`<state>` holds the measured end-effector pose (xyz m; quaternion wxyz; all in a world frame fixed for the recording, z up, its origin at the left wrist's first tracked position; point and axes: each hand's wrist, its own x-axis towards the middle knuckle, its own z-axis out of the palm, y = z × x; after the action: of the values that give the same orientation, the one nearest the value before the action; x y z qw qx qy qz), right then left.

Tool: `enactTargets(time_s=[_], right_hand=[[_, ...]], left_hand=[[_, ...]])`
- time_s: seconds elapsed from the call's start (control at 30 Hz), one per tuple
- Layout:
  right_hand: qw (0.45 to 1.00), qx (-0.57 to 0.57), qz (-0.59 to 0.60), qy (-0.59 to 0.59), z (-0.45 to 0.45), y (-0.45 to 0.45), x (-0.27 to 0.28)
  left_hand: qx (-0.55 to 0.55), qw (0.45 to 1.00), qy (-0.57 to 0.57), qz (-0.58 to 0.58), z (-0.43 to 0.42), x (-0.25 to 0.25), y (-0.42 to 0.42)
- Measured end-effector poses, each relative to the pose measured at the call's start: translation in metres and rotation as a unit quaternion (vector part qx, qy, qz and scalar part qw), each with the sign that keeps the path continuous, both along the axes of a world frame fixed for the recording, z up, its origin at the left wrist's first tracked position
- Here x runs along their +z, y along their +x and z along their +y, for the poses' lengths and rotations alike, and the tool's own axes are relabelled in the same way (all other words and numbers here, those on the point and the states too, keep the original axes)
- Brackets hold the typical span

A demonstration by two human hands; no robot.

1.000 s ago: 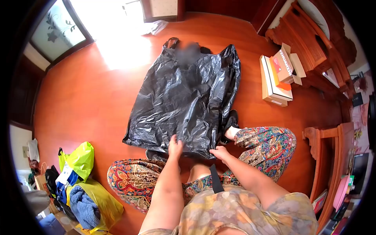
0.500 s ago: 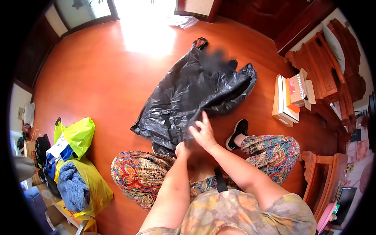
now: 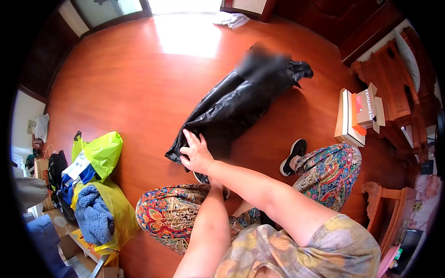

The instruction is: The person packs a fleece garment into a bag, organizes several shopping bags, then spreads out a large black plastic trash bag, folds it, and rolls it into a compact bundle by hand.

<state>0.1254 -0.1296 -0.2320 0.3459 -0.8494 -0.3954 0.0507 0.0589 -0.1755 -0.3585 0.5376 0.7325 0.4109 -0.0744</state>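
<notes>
A black plastic bag [image 3: 232,104] stretches diagonally over the red-brown floor, narrow and gathered, its far end blurred. My right hand [image 3: 197,152] lies on the near left end of the bag, palm down with the fingers spread. The right forearm crosses over my left wrist. My left hand is almost wholly hidden beneath the right one, near the bag's bottom edge, and its fingers do not show. A black shoe [image 3: 294,155] is on the floor to the right of the bag.
Yellow bags [image 3: 121,208] with a blue fleecy cloth [image 3: 92,215] stand at the left. Boxes [image 3: 366,109] are stacked at the right beside wooden furniture [image 3: 384,88]. A white plastic bag [image 3: 231,19] lies near the bright doorway. My patterned trouser legs flank the hands.
The bag has gone from spread wide to a narrow diagonal shape, its right side brought over to the left. My right hand has moved left across my left hand.
</notes>
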Motion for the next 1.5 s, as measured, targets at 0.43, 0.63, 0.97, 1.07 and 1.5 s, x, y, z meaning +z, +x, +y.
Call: enactTargets(time_s=[0.43, 0.63, 0.97, 1.07, 1.5], right_hand=[[0.991, -0.065, 0.058, -0.098, -0.074, 0.039, -0.032], [0.951, -0.109, 0.134, -0.256, -0.149, 0.060, -0.048], [0.926, -0.098, 0.271, -0.243, -0.203, 0.057, -0.073], [0.914, -0.080, 0.304, -0.256, -0.208, 0.055, -0.068], [0.871, -0.261, 0.389, -0.150, -0.230, 0.054, -0.089]], left_hand=[[0.044, 0.986, 0.064, 0.148, 0.018, 0.013, 0.005], [0.038, 0.980, 0.063, 0.184, 0.027, 0.044, 0.024], [-0.105, 0.943, 0.175, 0.262, 0.043, 0.080, 0.029], [-0.181, 0.912, 0.231, 0.285, 0.056, 0.097, 0.038], [-0.177, 0.923, 0.199, 0.279, 0.127, 0.085, 0.039]])
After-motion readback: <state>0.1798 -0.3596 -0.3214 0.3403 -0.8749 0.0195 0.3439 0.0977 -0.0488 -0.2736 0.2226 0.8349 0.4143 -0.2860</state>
